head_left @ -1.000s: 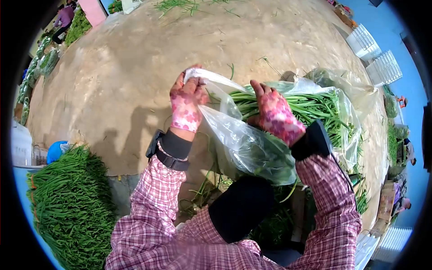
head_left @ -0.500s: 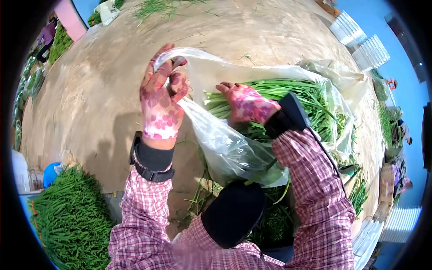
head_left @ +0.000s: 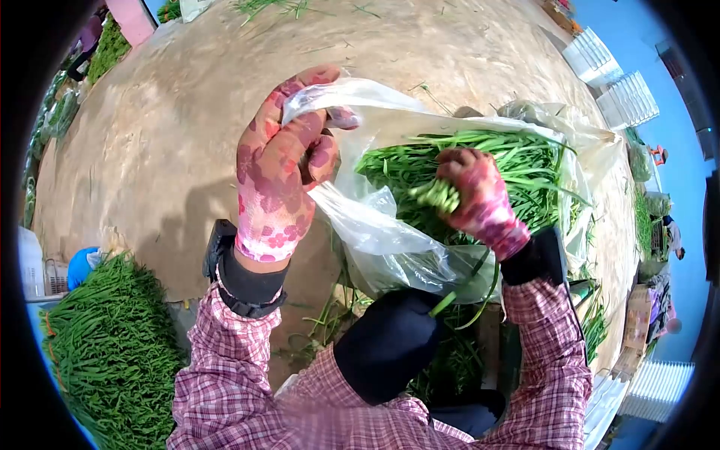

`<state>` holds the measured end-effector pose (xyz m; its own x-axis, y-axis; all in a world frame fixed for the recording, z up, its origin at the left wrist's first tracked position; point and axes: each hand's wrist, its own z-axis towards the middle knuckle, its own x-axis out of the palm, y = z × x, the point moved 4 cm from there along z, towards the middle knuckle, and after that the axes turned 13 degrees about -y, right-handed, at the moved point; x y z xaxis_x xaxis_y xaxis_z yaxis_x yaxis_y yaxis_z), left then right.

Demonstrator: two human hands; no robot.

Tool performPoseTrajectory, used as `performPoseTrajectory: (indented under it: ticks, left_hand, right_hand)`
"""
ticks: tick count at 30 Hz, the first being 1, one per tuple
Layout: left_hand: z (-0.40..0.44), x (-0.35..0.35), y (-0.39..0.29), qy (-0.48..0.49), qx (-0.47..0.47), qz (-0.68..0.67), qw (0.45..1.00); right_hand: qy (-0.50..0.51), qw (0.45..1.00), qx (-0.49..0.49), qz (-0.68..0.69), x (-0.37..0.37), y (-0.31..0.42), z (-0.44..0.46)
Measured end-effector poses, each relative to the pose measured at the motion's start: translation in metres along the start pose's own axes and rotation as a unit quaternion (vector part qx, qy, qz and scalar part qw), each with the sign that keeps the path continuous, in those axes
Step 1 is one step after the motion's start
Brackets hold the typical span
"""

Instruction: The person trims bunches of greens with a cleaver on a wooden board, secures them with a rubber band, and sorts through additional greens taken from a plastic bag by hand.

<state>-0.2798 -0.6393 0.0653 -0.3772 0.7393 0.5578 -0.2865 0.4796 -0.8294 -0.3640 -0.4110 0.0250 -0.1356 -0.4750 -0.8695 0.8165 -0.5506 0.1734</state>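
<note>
My left hand [head_left: 281, 169], in a pink flower-patterned glove, is closed on the edge of a clear plastic bag [head_left: 375, 232] and holds its mouth raised. Long leafy green stalks [head_left: 517, 154] lie inside the bag. My right hand [head_left: 487, 199], gloved in the same pattern, is wrapped round a bunch of green stalks [head_left: 435, 196] over the bag's opening. The pale cut ends of that bunch point left, out of my fist. My palm hides part of the bunch.
A large heap of greens [head_left: 112, 360] stands at lower left, near a blue bundle [head_left: 82, 266]. My dark-covered knee [head_left: 386, 341] is below the bag. White crates [head_left: 628, 100] are stacked at upper right. Loose green leaves [head_left: 277, 7] lie on the floor ahead.
My right hand has turned and moved right from the stalk ends, and now grips a bunch, lifted with its ends to the left. The left hand keeps hold of the bag edge.
</note>
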Motion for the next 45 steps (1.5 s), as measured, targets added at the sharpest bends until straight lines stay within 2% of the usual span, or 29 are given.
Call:
performPoseTrajectory:
  ticks: [3,4,6,8,10,12,15,16,18,20,22,23,24,26,29,32,33,36,40,42,45]
  left_hand:
    - [-0.011,0.011,-0.005,0.01,-0.009,0.014,1.0]
    - [-0.014,0.015,-0.006,0.018,-0.011,0.018,1.0]
    - [-0.017,0.022,-0.007,0.03,-0.013,0.025,0.999]
    - [-0.017,0.02,-0.008,0.032,-0.009,0.027,0.999]
    - [-0.015,0.015,-0.007,0.031,-0.013,0.019,0.999]
    - [-0.018,0.012,-0.01,0.014,-0.018,0.037,0.999]
    - [-0.02,0.013,-0.01,0.027,-0.025,0.032,0.999]
    - [-0.021,0.014,-0.009,0.034,-0.024,0.026,0.999]
    - [-0.023,0.015,-0.007,0.032,-0.028,0.016,0.999]
    - [-0.023,0.019,-0.007,0.032,-0.045,0.017,0.998]
    - [-0.023,0.025,-0.01,0.036,-0.034,0.043,0.998]
    - [-0.023,0.027,-0.013,0.037,-0.029,0.044,0.998]
    - [-0.023,0.029,-0.015,0.039,-0.025,0.044,0.998]
    - [-0.022,0.027,-0.016,0.051,-0.02,0.059,0.997]
    - [-0.022,0.026,-0.015,0.059,-0.023,0.061,0.996]
    - [-0.026,0.029,-0.014,0.057,-0.03,0.057,0.996]
    - [-0.027,0.03,-0.013,0.065,-0.038,0.059,0.995]
    - [-0.028,0.031,-0.012,0.077,-0.036,0.064,0.994]
    - [-0.029,0.029,-0.008,0.065,-0.033,0.071,0.995]
    - [-0.025,0.022,-0.005,0.069,-0.02,0.091,0.993]
    - [-0.032,0.031,-0.005,0.062,-0.055,0.072,0.994]
  right_hand:
    - [0.045,0.994,0.097,0.007,0.008,-0.013,0.027]
    - [0.14,0.972,0.19,0.014,0.014,-0.015,0.038]
    - [0.233,0.942,0.241,0.015,0.046,-0.033,0.046]
    - [0.346,0.917,0.199,0.023,0.078,-0.041,0.056]
    - [0.388,0.905,0.17,0.042,0.082,-0.046,0.063]
    - [0.45,0.873,0.185,0.03,0.075,-0.039,0.062]
    - [0.41,0.899,0.155,0.0,0.062,-0.034,0.058]
    - [0.323,0.938,0.127,0.018,0.053,-0.035,0.057]
    - [0.294,0.937,0.184,0.049,0.056,-0.05,0.051]
    - [0.359,0.909,0.214,0.005,0.071,-0.062,0.05]
    - [0.404,0.893,0.195,-0.031,0.085,-0.066,0.056]
    - [0.45,0.866,0.213,-0.054,0.082,-0.061,0.06]
    - [0.432,0.879,0.191,-0.071,0.088,-0.063,0.059]
    - [0.477,0.854,0.2,-0.051,0.077,-0.056,0.054]
    - [0.45,0.872,0.161,-0.105,0.057,-0.04,0.055]
    - [0.412,0.893,0.163,-0.084,0.059,-0.046,0.049]
    - [0.438,0.877,0.182,-0.081,0.062,-0.05,0.049]
    - [0.395,0.89,0.227,-0.026,0.054,-0.057,0.045]
    - [0.438,0.87,0.208,-0.086,0.066,-0.064,0.042]
    - [0.434,0.876,0.209,0.0,0.064,-0.069,0.039]
    - [0.412,0.887,0.206,-0.034,0.063,-0.075,0.044]
